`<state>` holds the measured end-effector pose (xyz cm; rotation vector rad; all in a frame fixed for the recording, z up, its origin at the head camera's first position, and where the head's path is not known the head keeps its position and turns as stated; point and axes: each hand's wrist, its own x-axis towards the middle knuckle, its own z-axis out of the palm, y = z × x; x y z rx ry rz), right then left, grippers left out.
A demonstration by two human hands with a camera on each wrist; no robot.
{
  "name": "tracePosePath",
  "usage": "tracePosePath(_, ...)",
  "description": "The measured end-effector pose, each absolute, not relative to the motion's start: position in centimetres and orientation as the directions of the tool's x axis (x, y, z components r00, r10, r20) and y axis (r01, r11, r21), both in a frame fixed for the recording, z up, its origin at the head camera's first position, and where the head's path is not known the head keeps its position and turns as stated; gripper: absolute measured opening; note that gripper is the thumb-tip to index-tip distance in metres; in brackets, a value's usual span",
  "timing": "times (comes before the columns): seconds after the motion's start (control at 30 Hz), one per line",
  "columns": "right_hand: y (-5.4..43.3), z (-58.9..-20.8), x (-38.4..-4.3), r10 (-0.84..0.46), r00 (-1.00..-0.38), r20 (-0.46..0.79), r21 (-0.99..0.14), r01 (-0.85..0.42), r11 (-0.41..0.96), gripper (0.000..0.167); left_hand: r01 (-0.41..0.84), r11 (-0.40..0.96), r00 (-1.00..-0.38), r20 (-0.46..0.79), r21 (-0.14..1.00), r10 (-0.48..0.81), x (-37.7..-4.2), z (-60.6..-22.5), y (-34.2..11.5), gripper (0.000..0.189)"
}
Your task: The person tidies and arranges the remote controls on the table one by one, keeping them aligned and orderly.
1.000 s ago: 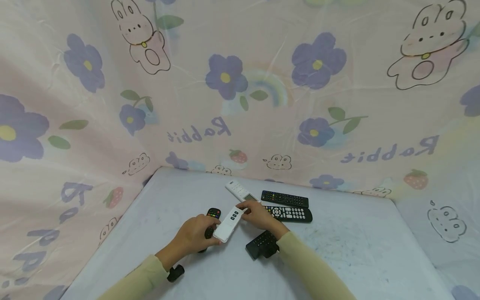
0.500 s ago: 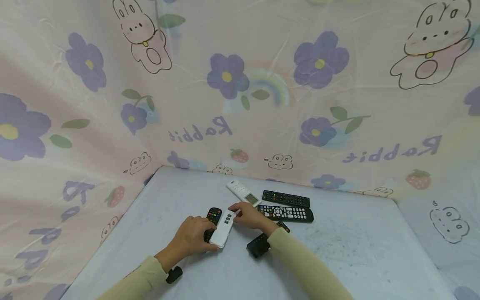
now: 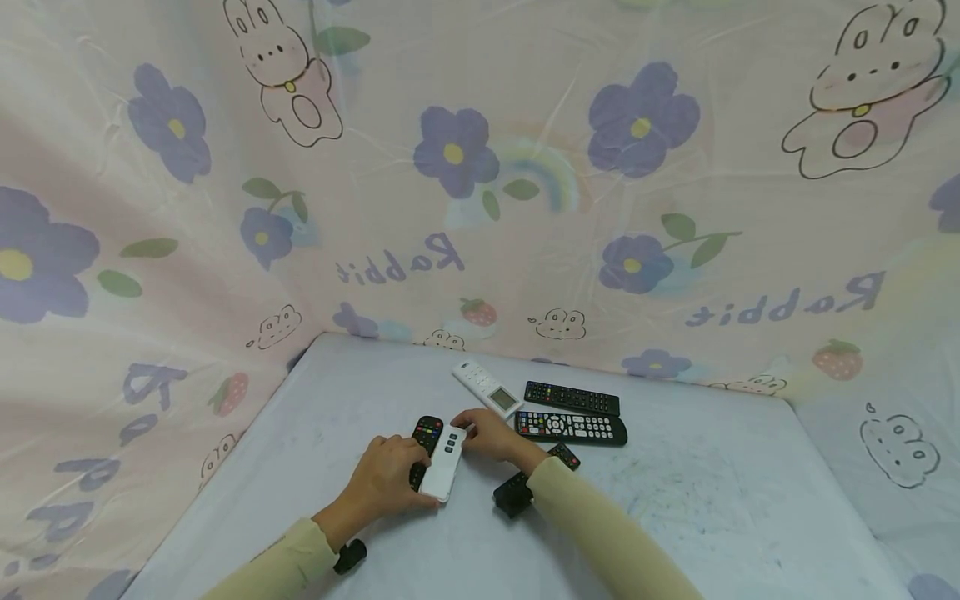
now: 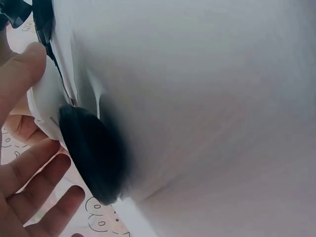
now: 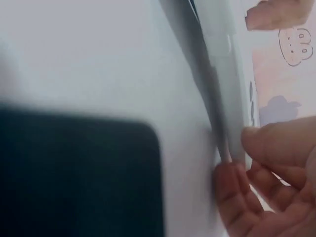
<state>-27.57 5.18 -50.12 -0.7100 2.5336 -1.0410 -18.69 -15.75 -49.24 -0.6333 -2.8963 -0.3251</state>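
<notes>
A slim white remote control (image 3: pixel 442 471) with several grey buttons near its far end is between both hands, its near end toward me. My left hand (image 3: pixel 387 477) grips the near end, thumb at the bottom edge and fingers reaching over the left side. At the far right corner, my right hand (image 3: pixel 489 435) pinches the edge; the right wrist view shows thumb and fingertips on either side of the white remote (image 5: pixel 229 84). Right beside it on the left lies a black remote (image 3: pixel 427 432) with coloured buttons, partly hidden by the left fingers. Its dark end (image 4: pixel 94 155) shows in the left wrist view.
Behind the right hand lie a white remote with a small screen (image 3: pixel 487 389), a black remote (image 3: pixel 572 397) and a larger black remote with white buttons (image 3: pixel 573 427). Another black remote (image 3: pixel 564 455) is partly covered by the right wrist. Patterned fabric (image 3: pixel 480 208) walls the white table.
Both hands have brought the white remote down and left, turning it more upright in view, to lie alongside the black remote. Over the last half second it shifts only slightly.
</notes>
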Motion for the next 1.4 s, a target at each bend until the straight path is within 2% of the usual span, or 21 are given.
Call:
tracePosePath(0.6, 4.5, -49.8, -27.4, -0.533, -0.842, -0.089, -0.669, -0.346, 0.658, 0.039, 0.426, 0.895, -0.892, 0.222, 0.131, 0.393, -18.7, -50.0, -15.6, 0.059)
tracePosePath(1.0, 5.1, -49.7, -27.2, -0.503, -0.859, -0.099, -0.698, -0.3, 0.65, 0.047, 0.468, 0.881, -0.868, 0.223, 0.072, 0.443, -18.9, -49.3, -15.5, 0.062)
tracePosePath(1.4, 7.8, -48.4, -27.1, -0.467, -0.884, 0.038, -0.708, -0.354, 0.611, 0.045, 0.435, 0.849, -0.898, 0.205, 0.299, 0.388, -22.1, -46.3, -15.8, 0.061)
